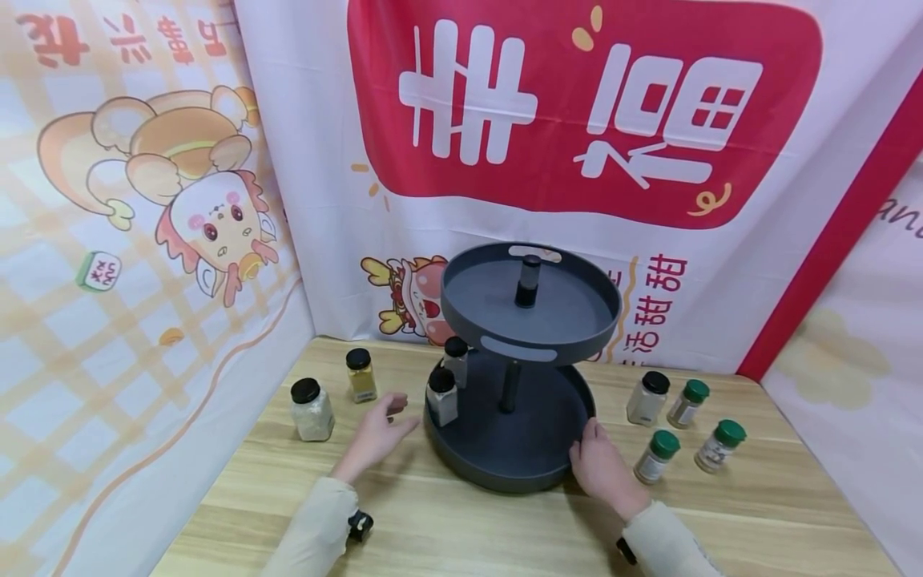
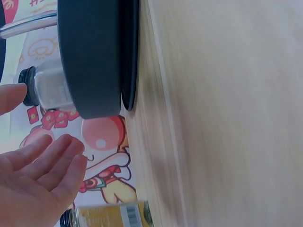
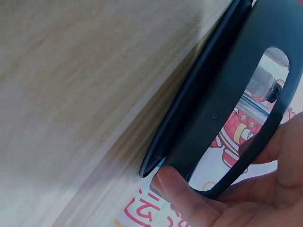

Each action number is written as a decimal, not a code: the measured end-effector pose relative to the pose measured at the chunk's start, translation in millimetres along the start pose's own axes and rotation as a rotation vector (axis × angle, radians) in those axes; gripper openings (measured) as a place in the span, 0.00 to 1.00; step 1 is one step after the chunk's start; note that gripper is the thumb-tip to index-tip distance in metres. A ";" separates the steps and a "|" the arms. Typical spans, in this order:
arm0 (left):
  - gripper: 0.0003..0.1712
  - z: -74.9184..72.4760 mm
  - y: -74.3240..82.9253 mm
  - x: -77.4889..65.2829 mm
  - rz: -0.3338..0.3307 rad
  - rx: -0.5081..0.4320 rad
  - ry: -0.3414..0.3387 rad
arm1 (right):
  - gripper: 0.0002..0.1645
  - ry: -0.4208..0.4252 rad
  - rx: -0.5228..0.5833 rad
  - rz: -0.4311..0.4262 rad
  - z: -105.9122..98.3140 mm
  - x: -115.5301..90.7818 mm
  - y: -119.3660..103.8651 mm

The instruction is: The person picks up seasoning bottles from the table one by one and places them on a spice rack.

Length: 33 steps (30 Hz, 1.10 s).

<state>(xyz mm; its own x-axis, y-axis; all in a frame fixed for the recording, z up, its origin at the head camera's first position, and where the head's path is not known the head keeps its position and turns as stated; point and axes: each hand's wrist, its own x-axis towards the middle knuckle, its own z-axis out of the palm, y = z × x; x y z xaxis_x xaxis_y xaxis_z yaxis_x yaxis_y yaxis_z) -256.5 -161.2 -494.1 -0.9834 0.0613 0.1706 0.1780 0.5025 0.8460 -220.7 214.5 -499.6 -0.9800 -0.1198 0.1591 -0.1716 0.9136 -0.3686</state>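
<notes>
A dark grey two-tier turntable (image 1: 519, 449) stands on the wooden table, its upper tray (image 1: 577, 314) carried on a central post. Two black-lidded spice jars, a front one (image 1: 444, 405) and a rear one (image 1: 461, 373), stand at the left of the lower tray. My right hand (image 1: 607, 471) grips the lower tray's rim at the right; in the right wrist view its fingers (image 3: 267, 146) curl about the handle slot. Beside the left rim, my left hand (image 1: 380, 429) holds nothing, fingers relaxed, near the front jar's lid (image 2: 29, 86).
On the left stand a black-lidded jar of white contents (image 1: 313, 418) and a jar of yellow contents (image 1: 363, 380). A black-lidded jar (image 1: 645, 405) and several green-lidded shakers (image 1: 654, 463) stand on the right. A printed cloth (image 1: 317, 240) hangs behind the table (image 1: 418, 529).
</notes>
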 end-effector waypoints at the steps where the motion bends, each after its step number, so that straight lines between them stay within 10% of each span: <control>1: 0.27 -2.2 -0.8 -1.7 -0.005 0.008 0.002 | 0.35 -0.008 0.007 0.010 -0.1 0.1 -0.3; 33: 0.15 -67.0 -26.3 -56.3 -0.083 0.183 -0.051 | 0.44 -0.068 0.065 0.111 -13.4 16.3 18.4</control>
<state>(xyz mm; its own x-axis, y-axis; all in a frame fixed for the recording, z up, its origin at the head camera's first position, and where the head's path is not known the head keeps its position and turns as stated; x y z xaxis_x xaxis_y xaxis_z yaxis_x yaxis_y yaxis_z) -203.5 -235.6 -492.1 -0.9958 0.0543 0.0743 0.0917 0.6560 0.7492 -238.4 234.6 -491.5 -0.9975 -0.0475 0.0521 -0.0657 0.8960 -0.4391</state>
